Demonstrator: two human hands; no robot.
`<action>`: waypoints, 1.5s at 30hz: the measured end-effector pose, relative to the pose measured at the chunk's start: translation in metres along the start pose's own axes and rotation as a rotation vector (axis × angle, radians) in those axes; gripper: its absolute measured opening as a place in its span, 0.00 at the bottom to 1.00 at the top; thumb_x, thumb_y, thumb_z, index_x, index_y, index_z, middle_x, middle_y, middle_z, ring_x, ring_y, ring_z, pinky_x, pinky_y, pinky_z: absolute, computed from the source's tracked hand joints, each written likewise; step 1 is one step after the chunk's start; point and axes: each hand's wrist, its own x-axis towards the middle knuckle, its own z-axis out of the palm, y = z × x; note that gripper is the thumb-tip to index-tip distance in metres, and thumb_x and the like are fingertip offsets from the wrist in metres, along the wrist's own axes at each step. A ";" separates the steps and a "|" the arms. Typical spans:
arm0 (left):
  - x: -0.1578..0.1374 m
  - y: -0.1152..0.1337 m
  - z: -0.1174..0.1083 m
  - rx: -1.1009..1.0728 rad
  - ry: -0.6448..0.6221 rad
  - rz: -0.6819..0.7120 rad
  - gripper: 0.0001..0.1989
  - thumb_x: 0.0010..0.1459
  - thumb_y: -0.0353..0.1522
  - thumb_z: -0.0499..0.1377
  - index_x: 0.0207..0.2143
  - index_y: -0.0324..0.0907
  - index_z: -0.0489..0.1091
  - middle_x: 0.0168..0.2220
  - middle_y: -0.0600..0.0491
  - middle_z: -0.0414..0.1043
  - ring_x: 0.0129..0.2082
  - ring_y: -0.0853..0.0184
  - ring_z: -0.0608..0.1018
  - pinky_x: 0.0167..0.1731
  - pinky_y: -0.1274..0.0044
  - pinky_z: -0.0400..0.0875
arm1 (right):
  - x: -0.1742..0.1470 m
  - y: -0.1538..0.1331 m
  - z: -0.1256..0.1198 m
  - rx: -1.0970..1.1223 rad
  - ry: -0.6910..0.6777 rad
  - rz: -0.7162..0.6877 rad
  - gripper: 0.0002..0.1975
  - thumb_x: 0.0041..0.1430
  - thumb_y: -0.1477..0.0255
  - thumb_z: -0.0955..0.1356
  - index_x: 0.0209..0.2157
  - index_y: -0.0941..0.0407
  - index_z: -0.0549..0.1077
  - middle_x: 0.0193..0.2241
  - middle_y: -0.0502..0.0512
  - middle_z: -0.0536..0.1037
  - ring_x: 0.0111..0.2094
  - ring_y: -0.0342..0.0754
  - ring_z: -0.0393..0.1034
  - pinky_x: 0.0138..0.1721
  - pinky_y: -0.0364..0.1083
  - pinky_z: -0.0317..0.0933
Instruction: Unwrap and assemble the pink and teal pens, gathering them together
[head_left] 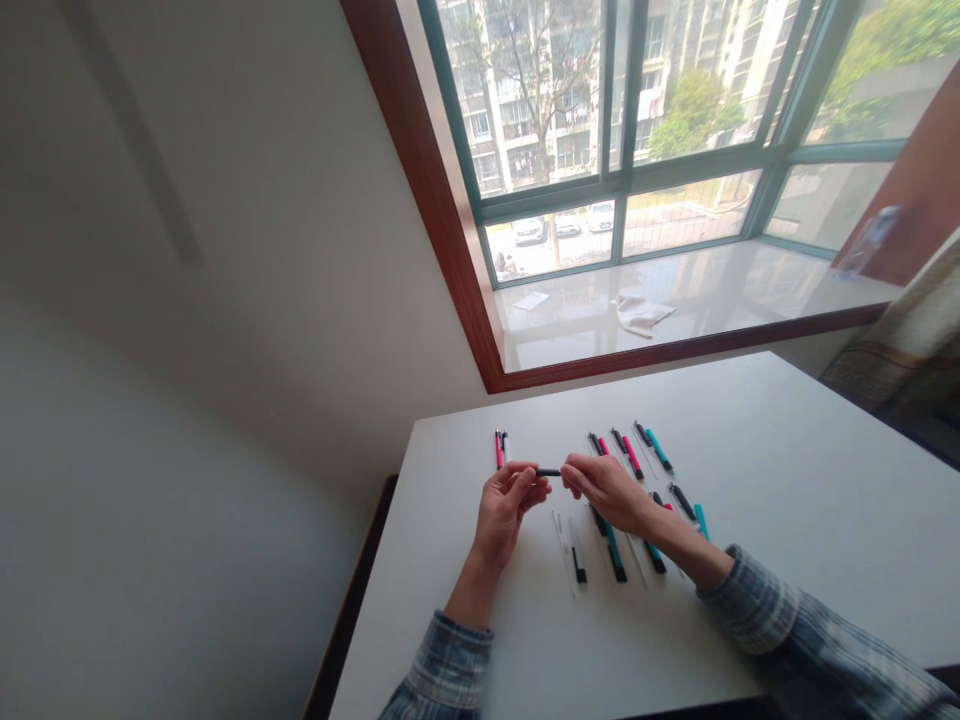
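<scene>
My left hand (504, 515) pinches a slim black pen part (548, 472) between thumb and fingers, above the table. The fingers of my right hand (606, 490) are closed at the part's other end; anything else inside them is hidden. Close below my hands lie a thin white refill (562, 553) and a clear pen barrel with a black end (578, 555). A teal pen barrel (616, 552) is beside these. Behind my left hand, a pink pen (499, 448) lies side by side with a whitish one (505, 442), both partly covered.
Several pen pieces lie in rows on the white table (420, 560), including a pink barrel (633, 457) and a teal barrel (660, 450). A wall borders the table's left and far sides. Beyond it, a cloth (643, 314) lies on the windowsill (705, 290). A curtain (892, 330) hangs at right.
</scene>
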 end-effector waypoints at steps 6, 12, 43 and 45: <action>0.001 0.000 0.000 0.003 0.012 0.008 0.20 0.49 0.39 0.74 0.40 0.37 0.77 0.32 0.47 0.82 0.32 0.64 0.84 0.38 0.75 0.76 | -0.001 -0.001 0.000 -0.019 0.020 -0.022 0.15 0.71 0.61 0.62 0.33 0.54 0.71 0.23 0.47 0.71 0.23 0.43 0.60 0.26 0.43 0.52; 0.003 -0.002 -0.002 0.009 0.041 0.028 0.19 0.48 0.39 0.74 0.39 0.39 0.77 0.32 0.51 0.81 0.31 0.66 0.83 0.37 0.76 0.75 | -0.002 -0.001 0.002 -0.056 0.038 -0.040 0.15 0.72 0.62 0.60 0.33 0.54 0.70 0.24 0.48 0.72 0.24 0.44 0.62 0.28 0.44 0.53; 0.006 -0.006 0.000 0.151 -0.088 0.144 0.19 0.51 0.38 0.73 0.43 0.37 0.79 0.36 0.46 0.81 0.36 0.63 0.81 0.45 0.70 0.76 | 0.001 -0.001 0.017 0.362 0.014 0.176 0.23 0.68 0.52 0.63 0.29 0.57 0.72 0.21 0.47 0.64 0.23 0.43 0.56 0.24 0.43 0.50; 0.005 -0.006 0.002 0.110 -0.086 0.139 0.15 0.51 0.37 0.73 0.39 0.38 0.79 0.34 0.48 0.80 0.34 0.65 0.80 0.45 0.71 0.75 | 0.000 -0.004 0.017 0.283 -0.015 0.138 0.23 0.68 0.53 0.63 0.29 0.57 0.72 0.23 0.48 0.67 0.25 0.43 0.59 0.26 0.43 0.53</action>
